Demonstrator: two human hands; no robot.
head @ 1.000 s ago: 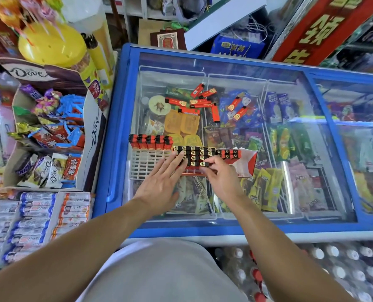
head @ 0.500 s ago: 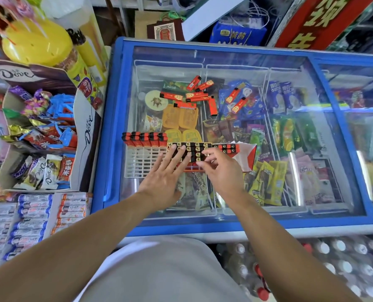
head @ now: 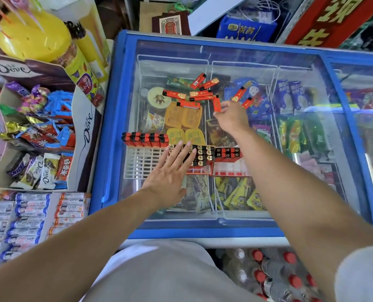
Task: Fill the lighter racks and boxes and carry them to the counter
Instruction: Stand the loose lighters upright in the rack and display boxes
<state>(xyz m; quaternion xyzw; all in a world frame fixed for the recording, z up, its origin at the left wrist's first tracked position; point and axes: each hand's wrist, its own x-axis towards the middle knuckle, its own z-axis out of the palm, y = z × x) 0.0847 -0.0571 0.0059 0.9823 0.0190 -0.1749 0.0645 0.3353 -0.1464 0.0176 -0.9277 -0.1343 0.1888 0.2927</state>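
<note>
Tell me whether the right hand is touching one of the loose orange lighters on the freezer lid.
Touching. The head view shows the right hand with its fingers pinching the lower end of an upright orange lighter on the freezer lid.

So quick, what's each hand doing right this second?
Left hand: open, fingers flat on the lighters in the red rack.
Right hand: pinching one loose red lighter on the freezer lid.

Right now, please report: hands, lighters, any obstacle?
Left hand flat on lighters in red box. Right hand pinching one loose lighter on freezer lid. White rack mostly unfilled. No obstacle seen.
</note>
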